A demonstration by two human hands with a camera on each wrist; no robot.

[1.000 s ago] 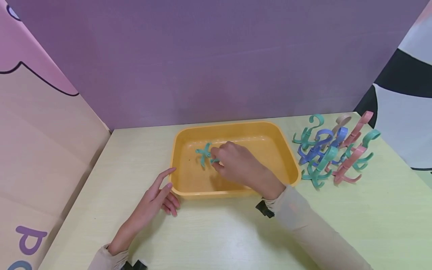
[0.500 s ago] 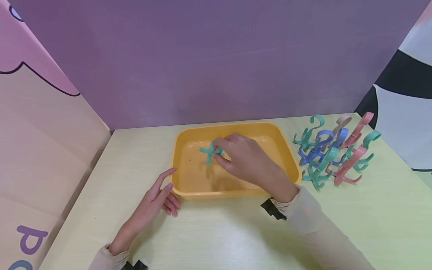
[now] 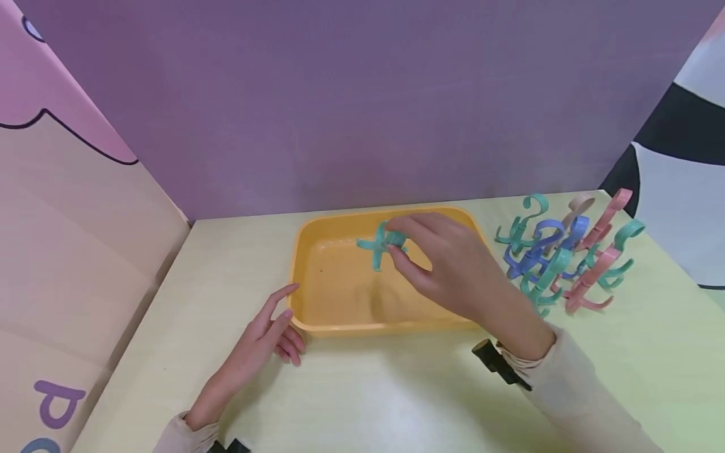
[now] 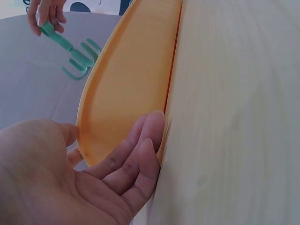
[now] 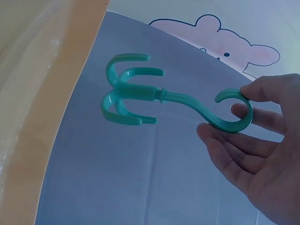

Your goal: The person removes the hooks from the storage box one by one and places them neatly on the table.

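My right hand [image 3: 453,264] pinches a teal four-claw hanging hook [image 5: 136,93] by its curled top, between thumb and fingers. The hook hangs in the air above the yellow tray [image 3: 391,328], claws downward in the left wrist view. My left hand [image 3: 260,336] is at the tray's near left corner, with its index finger and thumb touching the rim. Its other fingers are loosely bent beside the tray's outer wall, as the left wrist view [image 4: 93,187] also shows.
Right of the tray, several similar hooks stand close together on the pale table [image 3: 351,390]: teal [image 3: 549,270], blue [image 3: 532,255], pink [image 3: 591,277] and a beige one [image 3: 579,204]. A purple panel [image 3: 362,107] rises behind the table.
My right hand has lifted the teal hook from the tray floor and moved it up and to the right. The left hand has stayed at the tray corner.
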